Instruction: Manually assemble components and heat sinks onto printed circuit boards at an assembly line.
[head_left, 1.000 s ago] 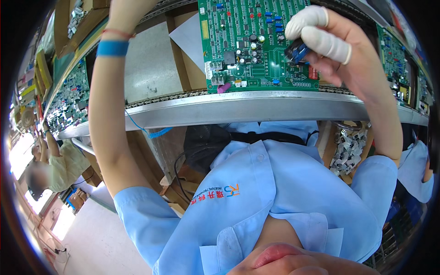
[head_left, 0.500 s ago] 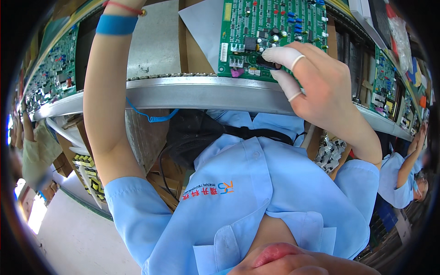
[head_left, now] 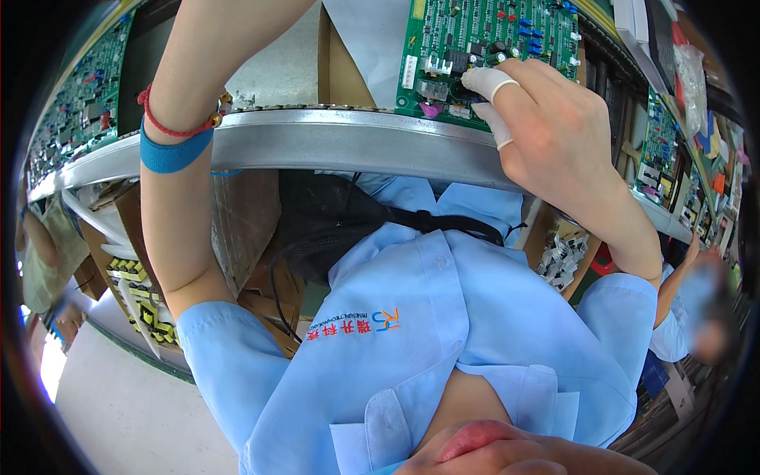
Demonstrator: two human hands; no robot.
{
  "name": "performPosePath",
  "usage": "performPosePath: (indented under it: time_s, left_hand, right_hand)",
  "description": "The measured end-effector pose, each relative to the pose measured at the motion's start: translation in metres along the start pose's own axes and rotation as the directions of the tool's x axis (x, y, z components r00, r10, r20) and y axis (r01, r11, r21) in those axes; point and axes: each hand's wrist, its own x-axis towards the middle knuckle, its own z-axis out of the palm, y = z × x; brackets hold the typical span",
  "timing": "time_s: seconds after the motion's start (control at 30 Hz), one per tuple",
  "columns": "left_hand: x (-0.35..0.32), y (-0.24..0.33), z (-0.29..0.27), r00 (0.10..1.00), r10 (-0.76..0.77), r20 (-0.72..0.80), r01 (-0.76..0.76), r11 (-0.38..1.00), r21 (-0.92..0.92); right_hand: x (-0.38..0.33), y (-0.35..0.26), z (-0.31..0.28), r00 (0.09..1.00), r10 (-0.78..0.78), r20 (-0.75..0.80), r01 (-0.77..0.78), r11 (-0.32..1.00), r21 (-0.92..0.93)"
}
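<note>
My right hand is over the lower part of a green circuit board, with white finger cots on thumb and forefinger. The two fingertips close around a small black component near the board's front edge; whether it is seated in the board cannot be seen. Beside it are a silver heat sink and a purple part. My left hand reaches past the upper edge, so its fingers are out of sight. A blue wristband and a red bracelet circle that wrist.
A metal rail with a chain runs across in front of me. More circuit boards stand on the line at left and right. Below are boxes of yellow-black parts and of silver parts. Other people sit at both sides.
My left hand has come nearer, its wristband now lower in view and the wrist bent rightward. My right fingers stay at the same spot on the board, which appears shifted slightly right and up.
</note>
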Motion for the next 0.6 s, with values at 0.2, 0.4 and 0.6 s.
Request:
performPosePath:
  time_s: [0.2, 0.4, 0.6]
  left_hand:
    - [-0.016, 0.026, 0.003, 0.999, -0.036, 0.02, 0.036, 0.999, -0.024]
    - [-0.027, 0.023, 0.005, 0.98, 0.181, 0.08, -0.189, 0.977, 0.1]
    - [-0.047, 0.039, 0.03, 0.953, 0.185, 0.241, -0.256, 0.915, 0.313]
  right_hand:
    - [0.003, -0.003, -0.005, 0.998, 0.008, 0.063, -0.006, 0.999, -0.033]
    - [-0.002, 0.0, -0.017, 0.987, 0.019, 0.16, -0.007, 0.997, -0.075]
    - [-0.05, 0.014, -0.056, 0.884, 0.463, 0.072, -0.461, 0.835, 0.301]
